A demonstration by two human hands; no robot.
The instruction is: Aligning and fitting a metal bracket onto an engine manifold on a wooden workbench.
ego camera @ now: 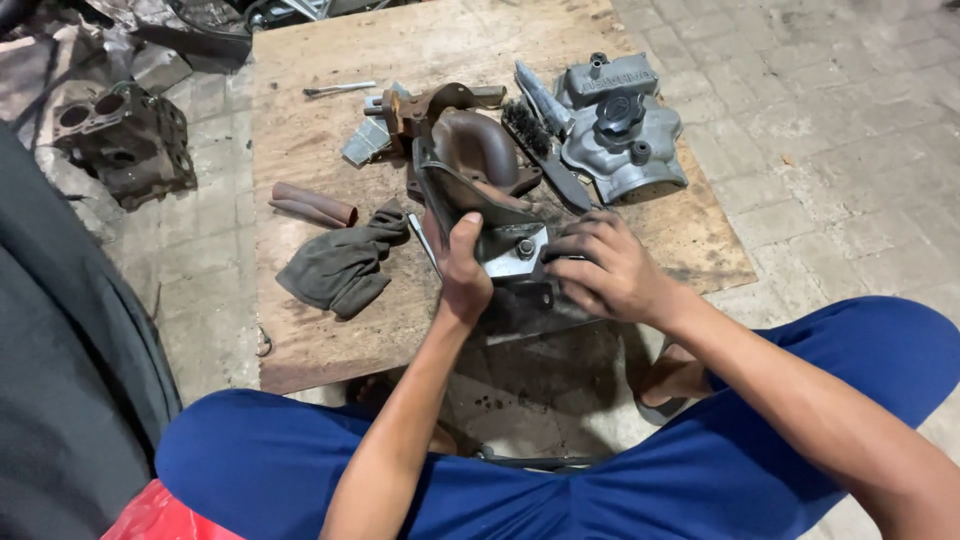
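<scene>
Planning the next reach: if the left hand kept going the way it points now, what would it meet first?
The left hand points up the board along the rusty manifold it grips; it would likely meet that part's curved elbow first, though depth is unclear.

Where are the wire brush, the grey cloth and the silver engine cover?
wire brush (527, 127), head view, on its dark bristles.
grey cloth (338, 268), head view, middle of the crumpled fabric.
silver engine cover (625, 140), head view, on its top face below the black cap.

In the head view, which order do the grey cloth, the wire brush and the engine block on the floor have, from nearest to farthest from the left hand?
From the left hand:
1. Grey cloth, just to its left on the board.
2. Wire brush, beyond it, up and to the right.
3. Engine block, far left, off the board on the floor.
</scene>
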